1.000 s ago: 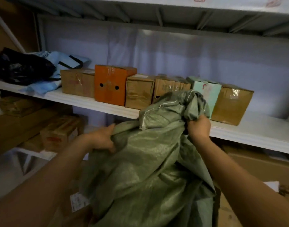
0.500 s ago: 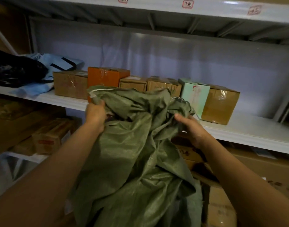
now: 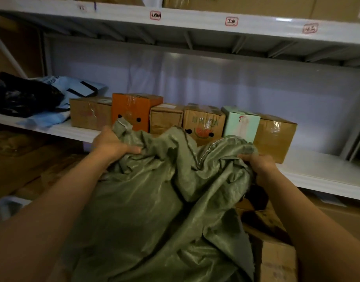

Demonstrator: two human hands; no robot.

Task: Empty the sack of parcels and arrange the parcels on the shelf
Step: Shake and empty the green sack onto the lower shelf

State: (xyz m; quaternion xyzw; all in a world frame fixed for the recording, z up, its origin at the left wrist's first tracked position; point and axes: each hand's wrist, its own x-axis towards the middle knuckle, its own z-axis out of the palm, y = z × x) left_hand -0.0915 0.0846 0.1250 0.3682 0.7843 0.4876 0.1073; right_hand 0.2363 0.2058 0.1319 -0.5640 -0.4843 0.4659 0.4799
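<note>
A green woven sack (image 3: 154, 200) hangs crumpled in front of me, below the white shelf (image 3: 321, 171). My left hand (image 3: 112, 143) grips its bunched fabric at the upper left, and my right hand (image 3: 260, 165) grips the rim at the right. Behind the sack, a row of parcels stands on the shelf: a brown box (image 3: 89, 112), an orange box (image 3: 134, 108), a small brown box (image 3: 165, 117), a box with a watermelon print (image 3: 203, 123), a mint-green box (image 3: 242, 123) and a taped brown box (image 3: 277, 137). What the sack holds is hidden.
A black bag (image 3: 22, 94) and blue mailers (image 3: 52, 117) lie at the shelf's left end. The shelf's right part (image 3: 328, 165) is bare. An upper shelf (image 3: 195, 21) with red labels runs overhead. Cardboard boxes (image 3: 272, 251) sit below at the right, more at lower left (image 3: 22, 159).
Both hands have shifted their hold on the sack. My hands have spread apart along the bunched fabric, and the sack's mouth now sags lower, uncovering more of the boxes behind.
</note>
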